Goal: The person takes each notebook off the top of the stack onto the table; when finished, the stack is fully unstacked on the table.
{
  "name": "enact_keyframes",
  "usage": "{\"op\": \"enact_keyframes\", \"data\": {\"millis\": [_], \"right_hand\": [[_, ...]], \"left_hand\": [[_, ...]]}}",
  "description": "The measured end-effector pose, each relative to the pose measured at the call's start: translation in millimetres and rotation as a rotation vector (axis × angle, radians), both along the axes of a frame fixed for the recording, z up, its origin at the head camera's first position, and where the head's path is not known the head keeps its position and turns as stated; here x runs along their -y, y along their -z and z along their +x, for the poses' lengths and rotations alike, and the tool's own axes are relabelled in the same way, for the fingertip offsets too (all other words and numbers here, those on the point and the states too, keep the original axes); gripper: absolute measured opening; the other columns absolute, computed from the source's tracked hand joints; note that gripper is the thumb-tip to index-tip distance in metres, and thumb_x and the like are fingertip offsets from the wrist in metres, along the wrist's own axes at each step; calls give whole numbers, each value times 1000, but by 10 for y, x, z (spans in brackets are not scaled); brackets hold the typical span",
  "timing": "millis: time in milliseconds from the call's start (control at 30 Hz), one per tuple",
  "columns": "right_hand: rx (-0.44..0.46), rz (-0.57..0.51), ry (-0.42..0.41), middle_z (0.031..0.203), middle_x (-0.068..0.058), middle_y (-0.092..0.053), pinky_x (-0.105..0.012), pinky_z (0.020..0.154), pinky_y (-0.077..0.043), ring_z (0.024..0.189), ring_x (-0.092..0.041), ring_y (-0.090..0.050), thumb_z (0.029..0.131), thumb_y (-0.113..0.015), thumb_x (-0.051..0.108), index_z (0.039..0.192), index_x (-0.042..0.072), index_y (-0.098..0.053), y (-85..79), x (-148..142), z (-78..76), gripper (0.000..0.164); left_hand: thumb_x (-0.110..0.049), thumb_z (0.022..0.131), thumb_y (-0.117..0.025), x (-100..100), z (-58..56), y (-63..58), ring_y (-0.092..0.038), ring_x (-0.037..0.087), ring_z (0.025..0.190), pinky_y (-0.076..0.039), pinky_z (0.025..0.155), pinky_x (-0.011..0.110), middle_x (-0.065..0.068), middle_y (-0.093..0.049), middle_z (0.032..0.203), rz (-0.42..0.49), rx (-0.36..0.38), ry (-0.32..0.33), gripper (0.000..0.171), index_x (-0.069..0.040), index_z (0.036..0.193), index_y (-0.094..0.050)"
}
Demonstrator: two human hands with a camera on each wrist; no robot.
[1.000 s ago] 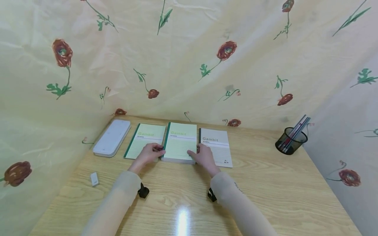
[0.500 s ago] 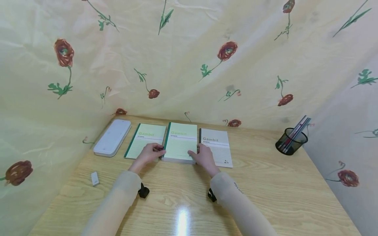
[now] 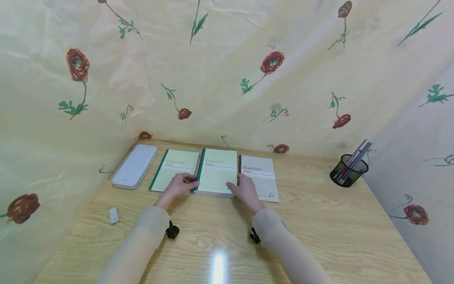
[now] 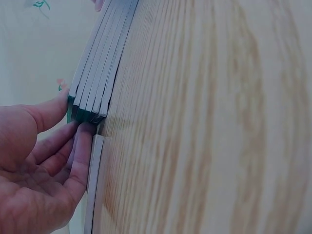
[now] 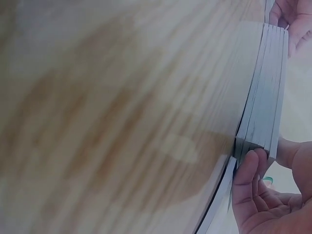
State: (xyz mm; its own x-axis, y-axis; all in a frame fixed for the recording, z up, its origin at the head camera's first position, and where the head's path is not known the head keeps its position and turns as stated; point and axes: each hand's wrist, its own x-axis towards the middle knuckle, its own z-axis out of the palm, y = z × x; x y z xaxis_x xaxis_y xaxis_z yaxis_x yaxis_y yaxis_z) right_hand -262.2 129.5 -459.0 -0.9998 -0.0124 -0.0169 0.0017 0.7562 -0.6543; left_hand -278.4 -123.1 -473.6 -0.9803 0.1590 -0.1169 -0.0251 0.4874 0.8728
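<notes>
A stack of several notebooks (image 3: 217,175), the top one pale green with "Gambit" on its cover, lies mid-table between both hands. My left hand (image 3: 178,185) grips its green spine side, thumb at the top edge and bent fingers against the lower part, as the left wrist view of the hand (image 4: 41,165) shows. Opposite, my right hand (image 3: 246,188) holds the other side, its thumb on the top cover and curled fingers at the corner. Under the left hand lies a flat green notebook (image 3: 179,161); beside the right one, a grey-white notebook (image 3: 262,177).
A white oblong case (image 3: 134,165) lies at the back left of the wooden table (image 3: 213,228), with a small white eraser-like block (image 3: 113,215) nearer the front. Toward the right stands a black mesh pen holder (image 3: 349,175) with pens (image 3: 358,157). Flowered cloth hangs behind.
</notes>
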Motion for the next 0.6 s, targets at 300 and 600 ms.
{"op": "enact_keyframes", "data": {"millis": [300,600], "right_hand": [[-13,16,10,73,-7,-58,-30,55,-40,61,-18,-50,92,-74,30,97,-1,-62,-9,-30,-20,33],[6,15,47,94,-15,-65,-36,69,-49,77,-24,-59,90,-76,28,119,-6,-60,-39,-77,-24,48]], "left_hand": [[-18,97,-68,8,13,6,-59,28,103,-49,88,40,15,-66,113,8,-12,9,35,3,124,-63],[-16,96,-68,9,-4,30,-59,29,104,-48,90,41,15,-66,113,-3,-22,10,34,4,123,-63]]}}
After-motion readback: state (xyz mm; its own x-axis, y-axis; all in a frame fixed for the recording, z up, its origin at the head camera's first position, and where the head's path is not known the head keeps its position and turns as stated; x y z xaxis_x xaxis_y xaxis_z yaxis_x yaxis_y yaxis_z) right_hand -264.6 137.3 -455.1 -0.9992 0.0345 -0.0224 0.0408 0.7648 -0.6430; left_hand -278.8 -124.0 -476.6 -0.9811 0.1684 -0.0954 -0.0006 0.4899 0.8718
